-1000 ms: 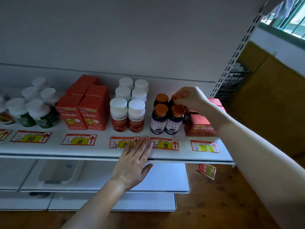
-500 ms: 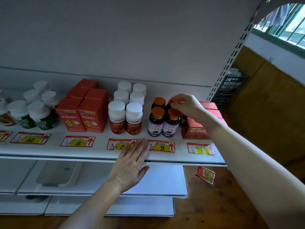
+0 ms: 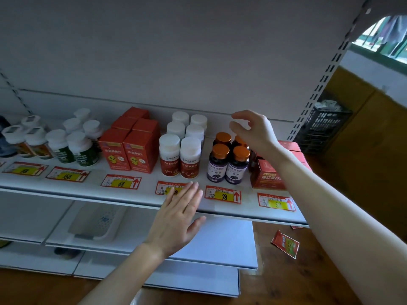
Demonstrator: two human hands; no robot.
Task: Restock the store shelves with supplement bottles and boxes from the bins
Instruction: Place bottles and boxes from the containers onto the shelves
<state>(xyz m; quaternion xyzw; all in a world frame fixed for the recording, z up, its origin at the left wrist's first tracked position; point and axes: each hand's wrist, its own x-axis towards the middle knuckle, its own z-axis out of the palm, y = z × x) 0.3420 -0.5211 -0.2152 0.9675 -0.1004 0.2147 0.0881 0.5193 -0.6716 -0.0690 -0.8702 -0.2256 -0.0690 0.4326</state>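
Note:
On the white shelf [image 3: 141, 195] stand several dark bottles with copper caps [image 3: 229, 159], two rows deep. My right hand [image 3: 253, 130] hovers just above the back right one, fingers loosely spread, holding nothing. My left hand [image 3: 178, 216] lies flat with straight fingers against the shelf's front edge, over a price tag. To the left stand white-capped bottles with red labels [image 3: 179, 155], then orange-red boxes [image 3: 132, 148], then green-labelled bottles [image 3: 74, 148]. Red boxes [image 3: 267, 175] sit at the right end, partly behind my forearm.
Lower white shelves [image 3: 220, 238] jut out below, one holding a pale tray [image 3: 97, 223]. A red sachet [image 3: 285, 244] lies on the wooden floor. A dark crate [image 3: 323, 126] stands beyond the slotted upright [image 3: 317, 84] at the right.
My right hand has let go of the back right copper-capped bottle and lifted off it, fingers spreading. My left hand stays on the shelf edge.

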